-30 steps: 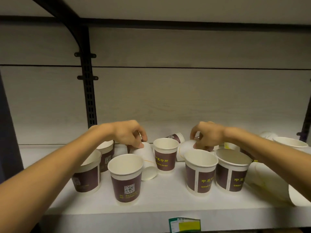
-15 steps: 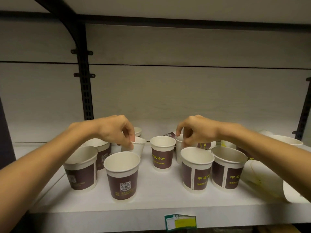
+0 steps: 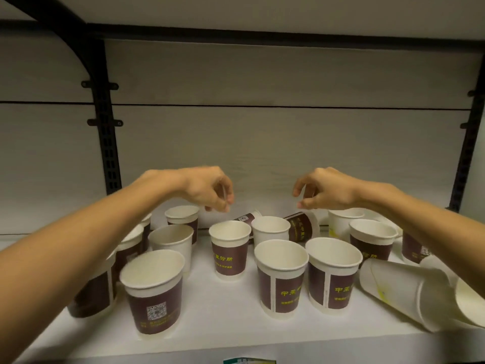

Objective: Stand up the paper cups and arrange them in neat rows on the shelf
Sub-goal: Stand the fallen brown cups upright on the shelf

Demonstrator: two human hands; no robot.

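Several brown-and-white paper cups stand upright on the white shelf [image 3: 223, 327], among them a front cup with a QR code [image 3: 154, 292] and a middle cup [image 3: 230, 248]. My left hand [image 3: 210, 190] hovers above the back cups with loosely curled fingers and holds nothing. My right hand [image 3: 322, 190] hovers level with it, also without a cup. Below them stand a white-faced cup [image 3: 172, 241] and another [image 3: 270, 229]. Two cups lie on their sides at the back [image 3: 245, 219] [image 3: 301, 225]. A nested stack of cups [image 3: 409, 292] lies tipped over at the right.
A black slotted upright [image 3: 106, 132] runs up the back panel at the left, and another upright [image 3: 469, 143] at the right. The shelf above [image 3: 262, 11] closes the space overhead. A green price label [image 3: 249, 361] sits on the shelf's front edge.
Both hands let go of the cups they had stood upright and rose above them, moving slightly apart. Those two cups now stand on the shelf.
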